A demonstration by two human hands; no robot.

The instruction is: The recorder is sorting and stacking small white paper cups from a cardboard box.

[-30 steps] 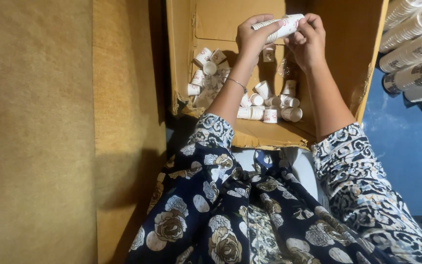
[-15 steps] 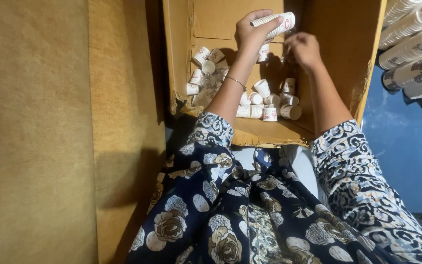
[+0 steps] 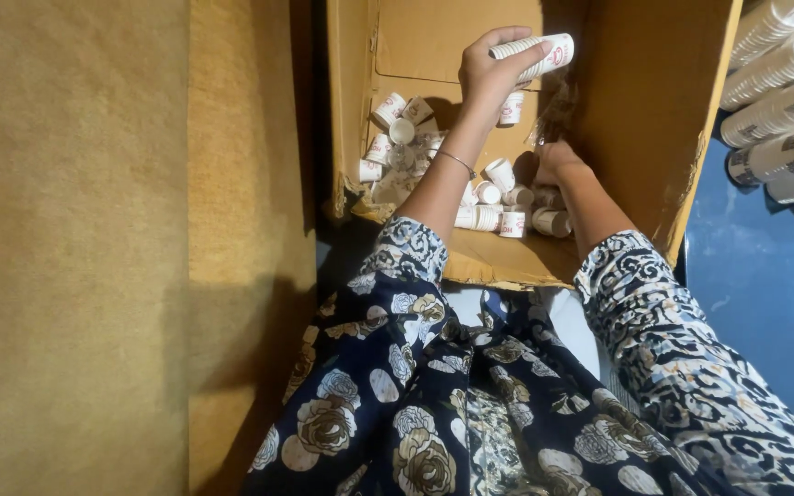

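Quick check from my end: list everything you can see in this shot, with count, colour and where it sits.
Open brown cardboard box: one, brown, ahead of the lap, flaps open.
Loose small white paper cups: many, too jumbled to count, white with red print, scattered on the box floor.
Nested stack of white paper cups: one, white with red print, held above the box.
Long stacks of white paper cups: at least five, white, lying at the upper right edge.
Tan panel: one, filling the left side.
Blue floor: right side.
Thin bracelet: one, on the left wrist.
Floral dark-blue garment: covers the lap and arms.
Left hand: fingers wrapped round the nested stack.
Right hand: down among the loose cups; its grasp is unclear.
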